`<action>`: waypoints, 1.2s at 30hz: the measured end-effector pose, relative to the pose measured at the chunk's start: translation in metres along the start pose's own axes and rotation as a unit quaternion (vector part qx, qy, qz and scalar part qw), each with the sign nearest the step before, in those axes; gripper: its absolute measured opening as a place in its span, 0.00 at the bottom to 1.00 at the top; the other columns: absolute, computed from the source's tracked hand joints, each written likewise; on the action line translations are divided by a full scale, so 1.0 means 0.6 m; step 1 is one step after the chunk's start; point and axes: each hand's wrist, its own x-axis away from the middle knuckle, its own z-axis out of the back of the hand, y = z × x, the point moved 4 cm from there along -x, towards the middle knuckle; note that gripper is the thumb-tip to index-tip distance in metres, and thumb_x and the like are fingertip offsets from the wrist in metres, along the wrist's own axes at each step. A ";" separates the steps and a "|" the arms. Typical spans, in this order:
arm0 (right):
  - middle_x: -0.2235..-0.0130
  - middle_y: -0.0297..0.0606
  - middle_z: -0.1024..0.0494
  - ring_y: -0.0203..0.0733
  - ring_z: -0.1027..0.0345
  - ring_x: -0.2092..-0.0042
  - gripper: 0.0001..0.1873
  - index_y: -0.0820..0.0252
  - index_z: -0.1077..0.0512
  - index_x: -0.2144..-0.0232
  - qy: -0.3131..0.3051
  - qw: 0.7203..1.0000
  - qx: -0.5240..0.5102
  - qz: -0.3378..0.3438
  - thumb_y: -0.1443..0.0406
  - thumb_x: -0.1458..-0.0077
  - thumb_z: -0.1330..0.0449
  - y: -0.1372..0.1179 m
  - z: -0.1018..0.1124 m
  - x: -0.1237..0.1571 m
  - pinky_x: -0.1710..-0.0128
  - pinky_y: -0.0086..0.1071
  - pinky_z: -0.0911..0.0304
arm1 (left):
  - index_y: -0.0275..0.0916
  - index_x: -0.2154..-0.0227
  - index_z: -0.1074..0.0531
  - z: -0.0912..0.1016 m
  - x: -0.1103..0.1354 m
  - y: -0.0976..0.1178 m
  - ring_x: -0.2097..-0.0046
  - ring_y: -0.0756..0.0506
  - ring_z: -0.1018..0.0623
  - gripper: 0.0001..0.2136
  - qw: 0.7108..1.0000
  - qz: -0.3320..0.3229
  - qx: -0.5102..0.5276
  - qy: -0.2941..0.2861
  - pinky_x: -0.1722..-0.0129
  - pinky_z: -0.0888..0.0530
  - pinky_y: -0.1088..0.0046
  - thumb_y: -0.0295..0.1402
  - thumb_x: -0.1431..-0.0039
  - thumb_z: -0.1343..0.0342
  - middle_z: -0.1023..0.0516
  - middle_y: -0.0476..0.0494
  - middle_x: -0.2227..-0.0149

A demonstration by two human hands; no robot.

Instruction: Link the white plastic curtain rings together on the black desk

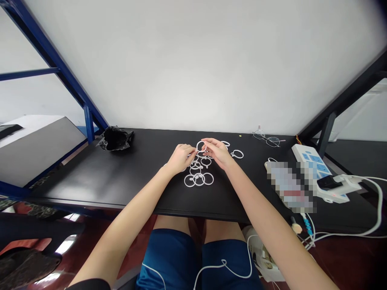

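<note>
In the head view, a white ring stands raised over the black table between my two hands. The fingers of my right hand pinch its right side. My left hand meets the ring's lower left edge with thumb and fingertips drawn together; what they grip there is too small to make out. Several similar white rings, some with a small knob or eyelet, lie overlapping below and between the hands. Another ring rests apart, to the right of my right hand, and one more is partly hidden behind it.
On the black table, a crumpled black plastic bag sits at the back left. Eyeglasses, a blurred phone and a power strip with white cables occupy the right side. A white wall stands behind.
</note>
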 end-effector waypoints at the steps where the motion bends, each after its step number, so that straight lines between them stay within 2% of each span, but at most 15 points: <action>1: 0.72 0.32 0.24 0.31 0.30 0.70 0.17 0.59 0.23 0.64 0.003 1.000 0.004 -0.003 0.57 0.55 0.31 0.000 0.001 0.000 0.70 0.25 0.30 | 0.39 0.64 0.27 0.000 0.000 0.000 0.63 0.45 0.25 0.12 1.000 -0.002 0.002 -0.002 0.57 0.33 0.65 0.34 0.33 0.55 0.22 0.44 0.67; 12: 0.71 0.33 0.24 0.32 0.30 0.70 0.14 0.58 0.23 0.65 0.010 1.000 0.019 -0.020 0.58 0.55 0.31 0.002 0.003 0.000 0.70 0.25 0.31 | 0.38 0.66 0.27 -0.002 0.001 -0.001 0.66 0.46 0.26 0.12 1.000 -0.012 0.005 -0.010 0.52 0.34 0.65 0.34 0.33 0.55 0.23 0.46 0.71; 26: 0.69 0.35 0.21 0.33 0.28 0.69 0.11 0.58 0.23 0.64 0.012 0.999 0.040 -0.026 0.61 0.51 0.34 0.006 0.004 -0.002 0.72 0.24 0.30 | 0.38 0.66 0.28 -0.004 0.002 -0.001 0.66 0.47 0.25 0.13 0.999 0.005 0.012 -0.032 0.44 0.39 0.62 0.33 0.33 0.57 0.22 0.47 0.69; 31: 0.65 0.38 0.18 0.34 0.26 0.68 0.13 0.58 0.24 0.63 0.006 0.998 0.068 -0.004 0.60 0.51 0.33 0.003 0.005 -0.001 0.72 0.24 0.30 | 0.39 0.64 0.27 -0.007 0.003 -0.007 0.64 0.48 0.25 0.12 1.000 0.017 -0.001 -0.014 0.42 0.41 0.59 0.33 0.34 0.56 0.23 0.48 0.69; 36: 0.63 0.39 0.18 0.35 0.26 0.66 0.16 0.58 0.24 0.62 -0.002 0.997 0.077 0.002 0.58 0.52 0.33 0.003 0.001 0.002 0.71 0.25 0.30 | 0.39 0.65 0.27 -0.006 0.004 -0.012 0.64 0.48 0.24 0.09 0.999 0.018 0.006 0.027 0.41 0.40 0.60 0.35 0.36 0.50 0.22 0.49 0.69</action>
